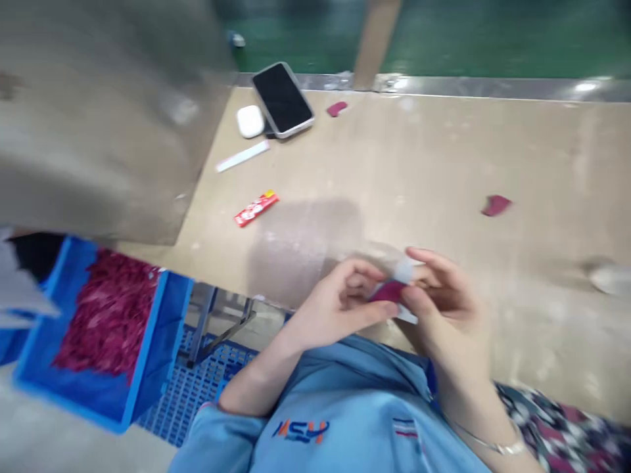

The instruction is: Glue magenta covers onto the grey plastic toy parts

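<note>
Close in front of my body, both hands meet around a small dark-red flat piece. My left hand is closed, thumb and fingers pinching the left side of the piece. From the other side, my right hand has curled fingers and a thumb pressed at its right end. A pale, whitish scrap shows between the fingertips of my right hand; it is blurred, and I cannot make out its kind. Fingers hide part of the red piece.
On the tabletop lie a phone, a white case, a white strip, a red wrapper and loose red pieces. A blue crate of red pieces stands lower left. A metal panel borders the left side.
</note>
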Available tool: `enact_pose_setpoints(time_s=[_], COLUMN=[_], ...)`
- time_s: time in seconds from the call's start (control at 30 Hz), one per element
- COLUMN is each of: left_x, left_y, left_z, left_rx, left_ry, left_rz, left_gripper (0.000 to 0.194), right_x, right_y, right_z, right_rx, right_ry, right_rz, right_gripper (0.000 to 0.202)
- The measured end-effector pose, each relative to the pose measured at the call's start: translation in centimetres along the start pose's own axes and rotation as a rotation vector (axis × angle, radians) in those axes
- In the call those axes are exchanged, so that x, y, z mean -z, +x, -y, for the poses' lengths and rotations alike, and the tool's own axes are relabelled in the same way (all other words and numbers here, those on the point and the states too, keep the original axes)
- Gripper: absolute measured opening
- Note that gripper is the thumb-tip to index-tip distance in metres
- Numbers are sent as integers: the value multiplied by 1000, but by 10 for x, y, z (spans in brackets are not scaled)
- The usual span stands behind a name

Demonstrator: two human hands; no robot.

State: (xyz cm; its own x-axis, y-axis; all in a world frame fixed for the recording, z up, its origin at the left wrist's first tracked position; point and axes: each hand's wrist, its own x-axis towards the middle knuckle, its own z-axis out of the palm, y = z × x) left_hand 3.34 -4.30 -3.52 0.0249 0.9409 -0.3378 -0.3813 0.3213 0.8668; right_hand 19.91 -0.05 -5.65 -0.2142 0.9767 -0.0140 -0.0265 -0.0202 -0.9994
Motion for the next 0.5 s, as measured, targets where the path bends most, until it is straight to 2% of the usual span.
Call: enact_pose_setpoints(time_s=[0.17,0.37,0.5], left_x=[2,-1,-2], left_y=[6,11,11], left_z=[-4,-3,-2], left_rx=[59,39,38], left_ry=[-76,-36,-42], left_rz=[60,59,70], left_gripper=[56,53,49], right_x=[-9,9,17], right_y=[8,0,-2], right_z=[3,6,3], right_rx=[57,258,308], right_ry=[66,-69,-112], right_rz=[35,154,189], right_gripper=[37,25,33])
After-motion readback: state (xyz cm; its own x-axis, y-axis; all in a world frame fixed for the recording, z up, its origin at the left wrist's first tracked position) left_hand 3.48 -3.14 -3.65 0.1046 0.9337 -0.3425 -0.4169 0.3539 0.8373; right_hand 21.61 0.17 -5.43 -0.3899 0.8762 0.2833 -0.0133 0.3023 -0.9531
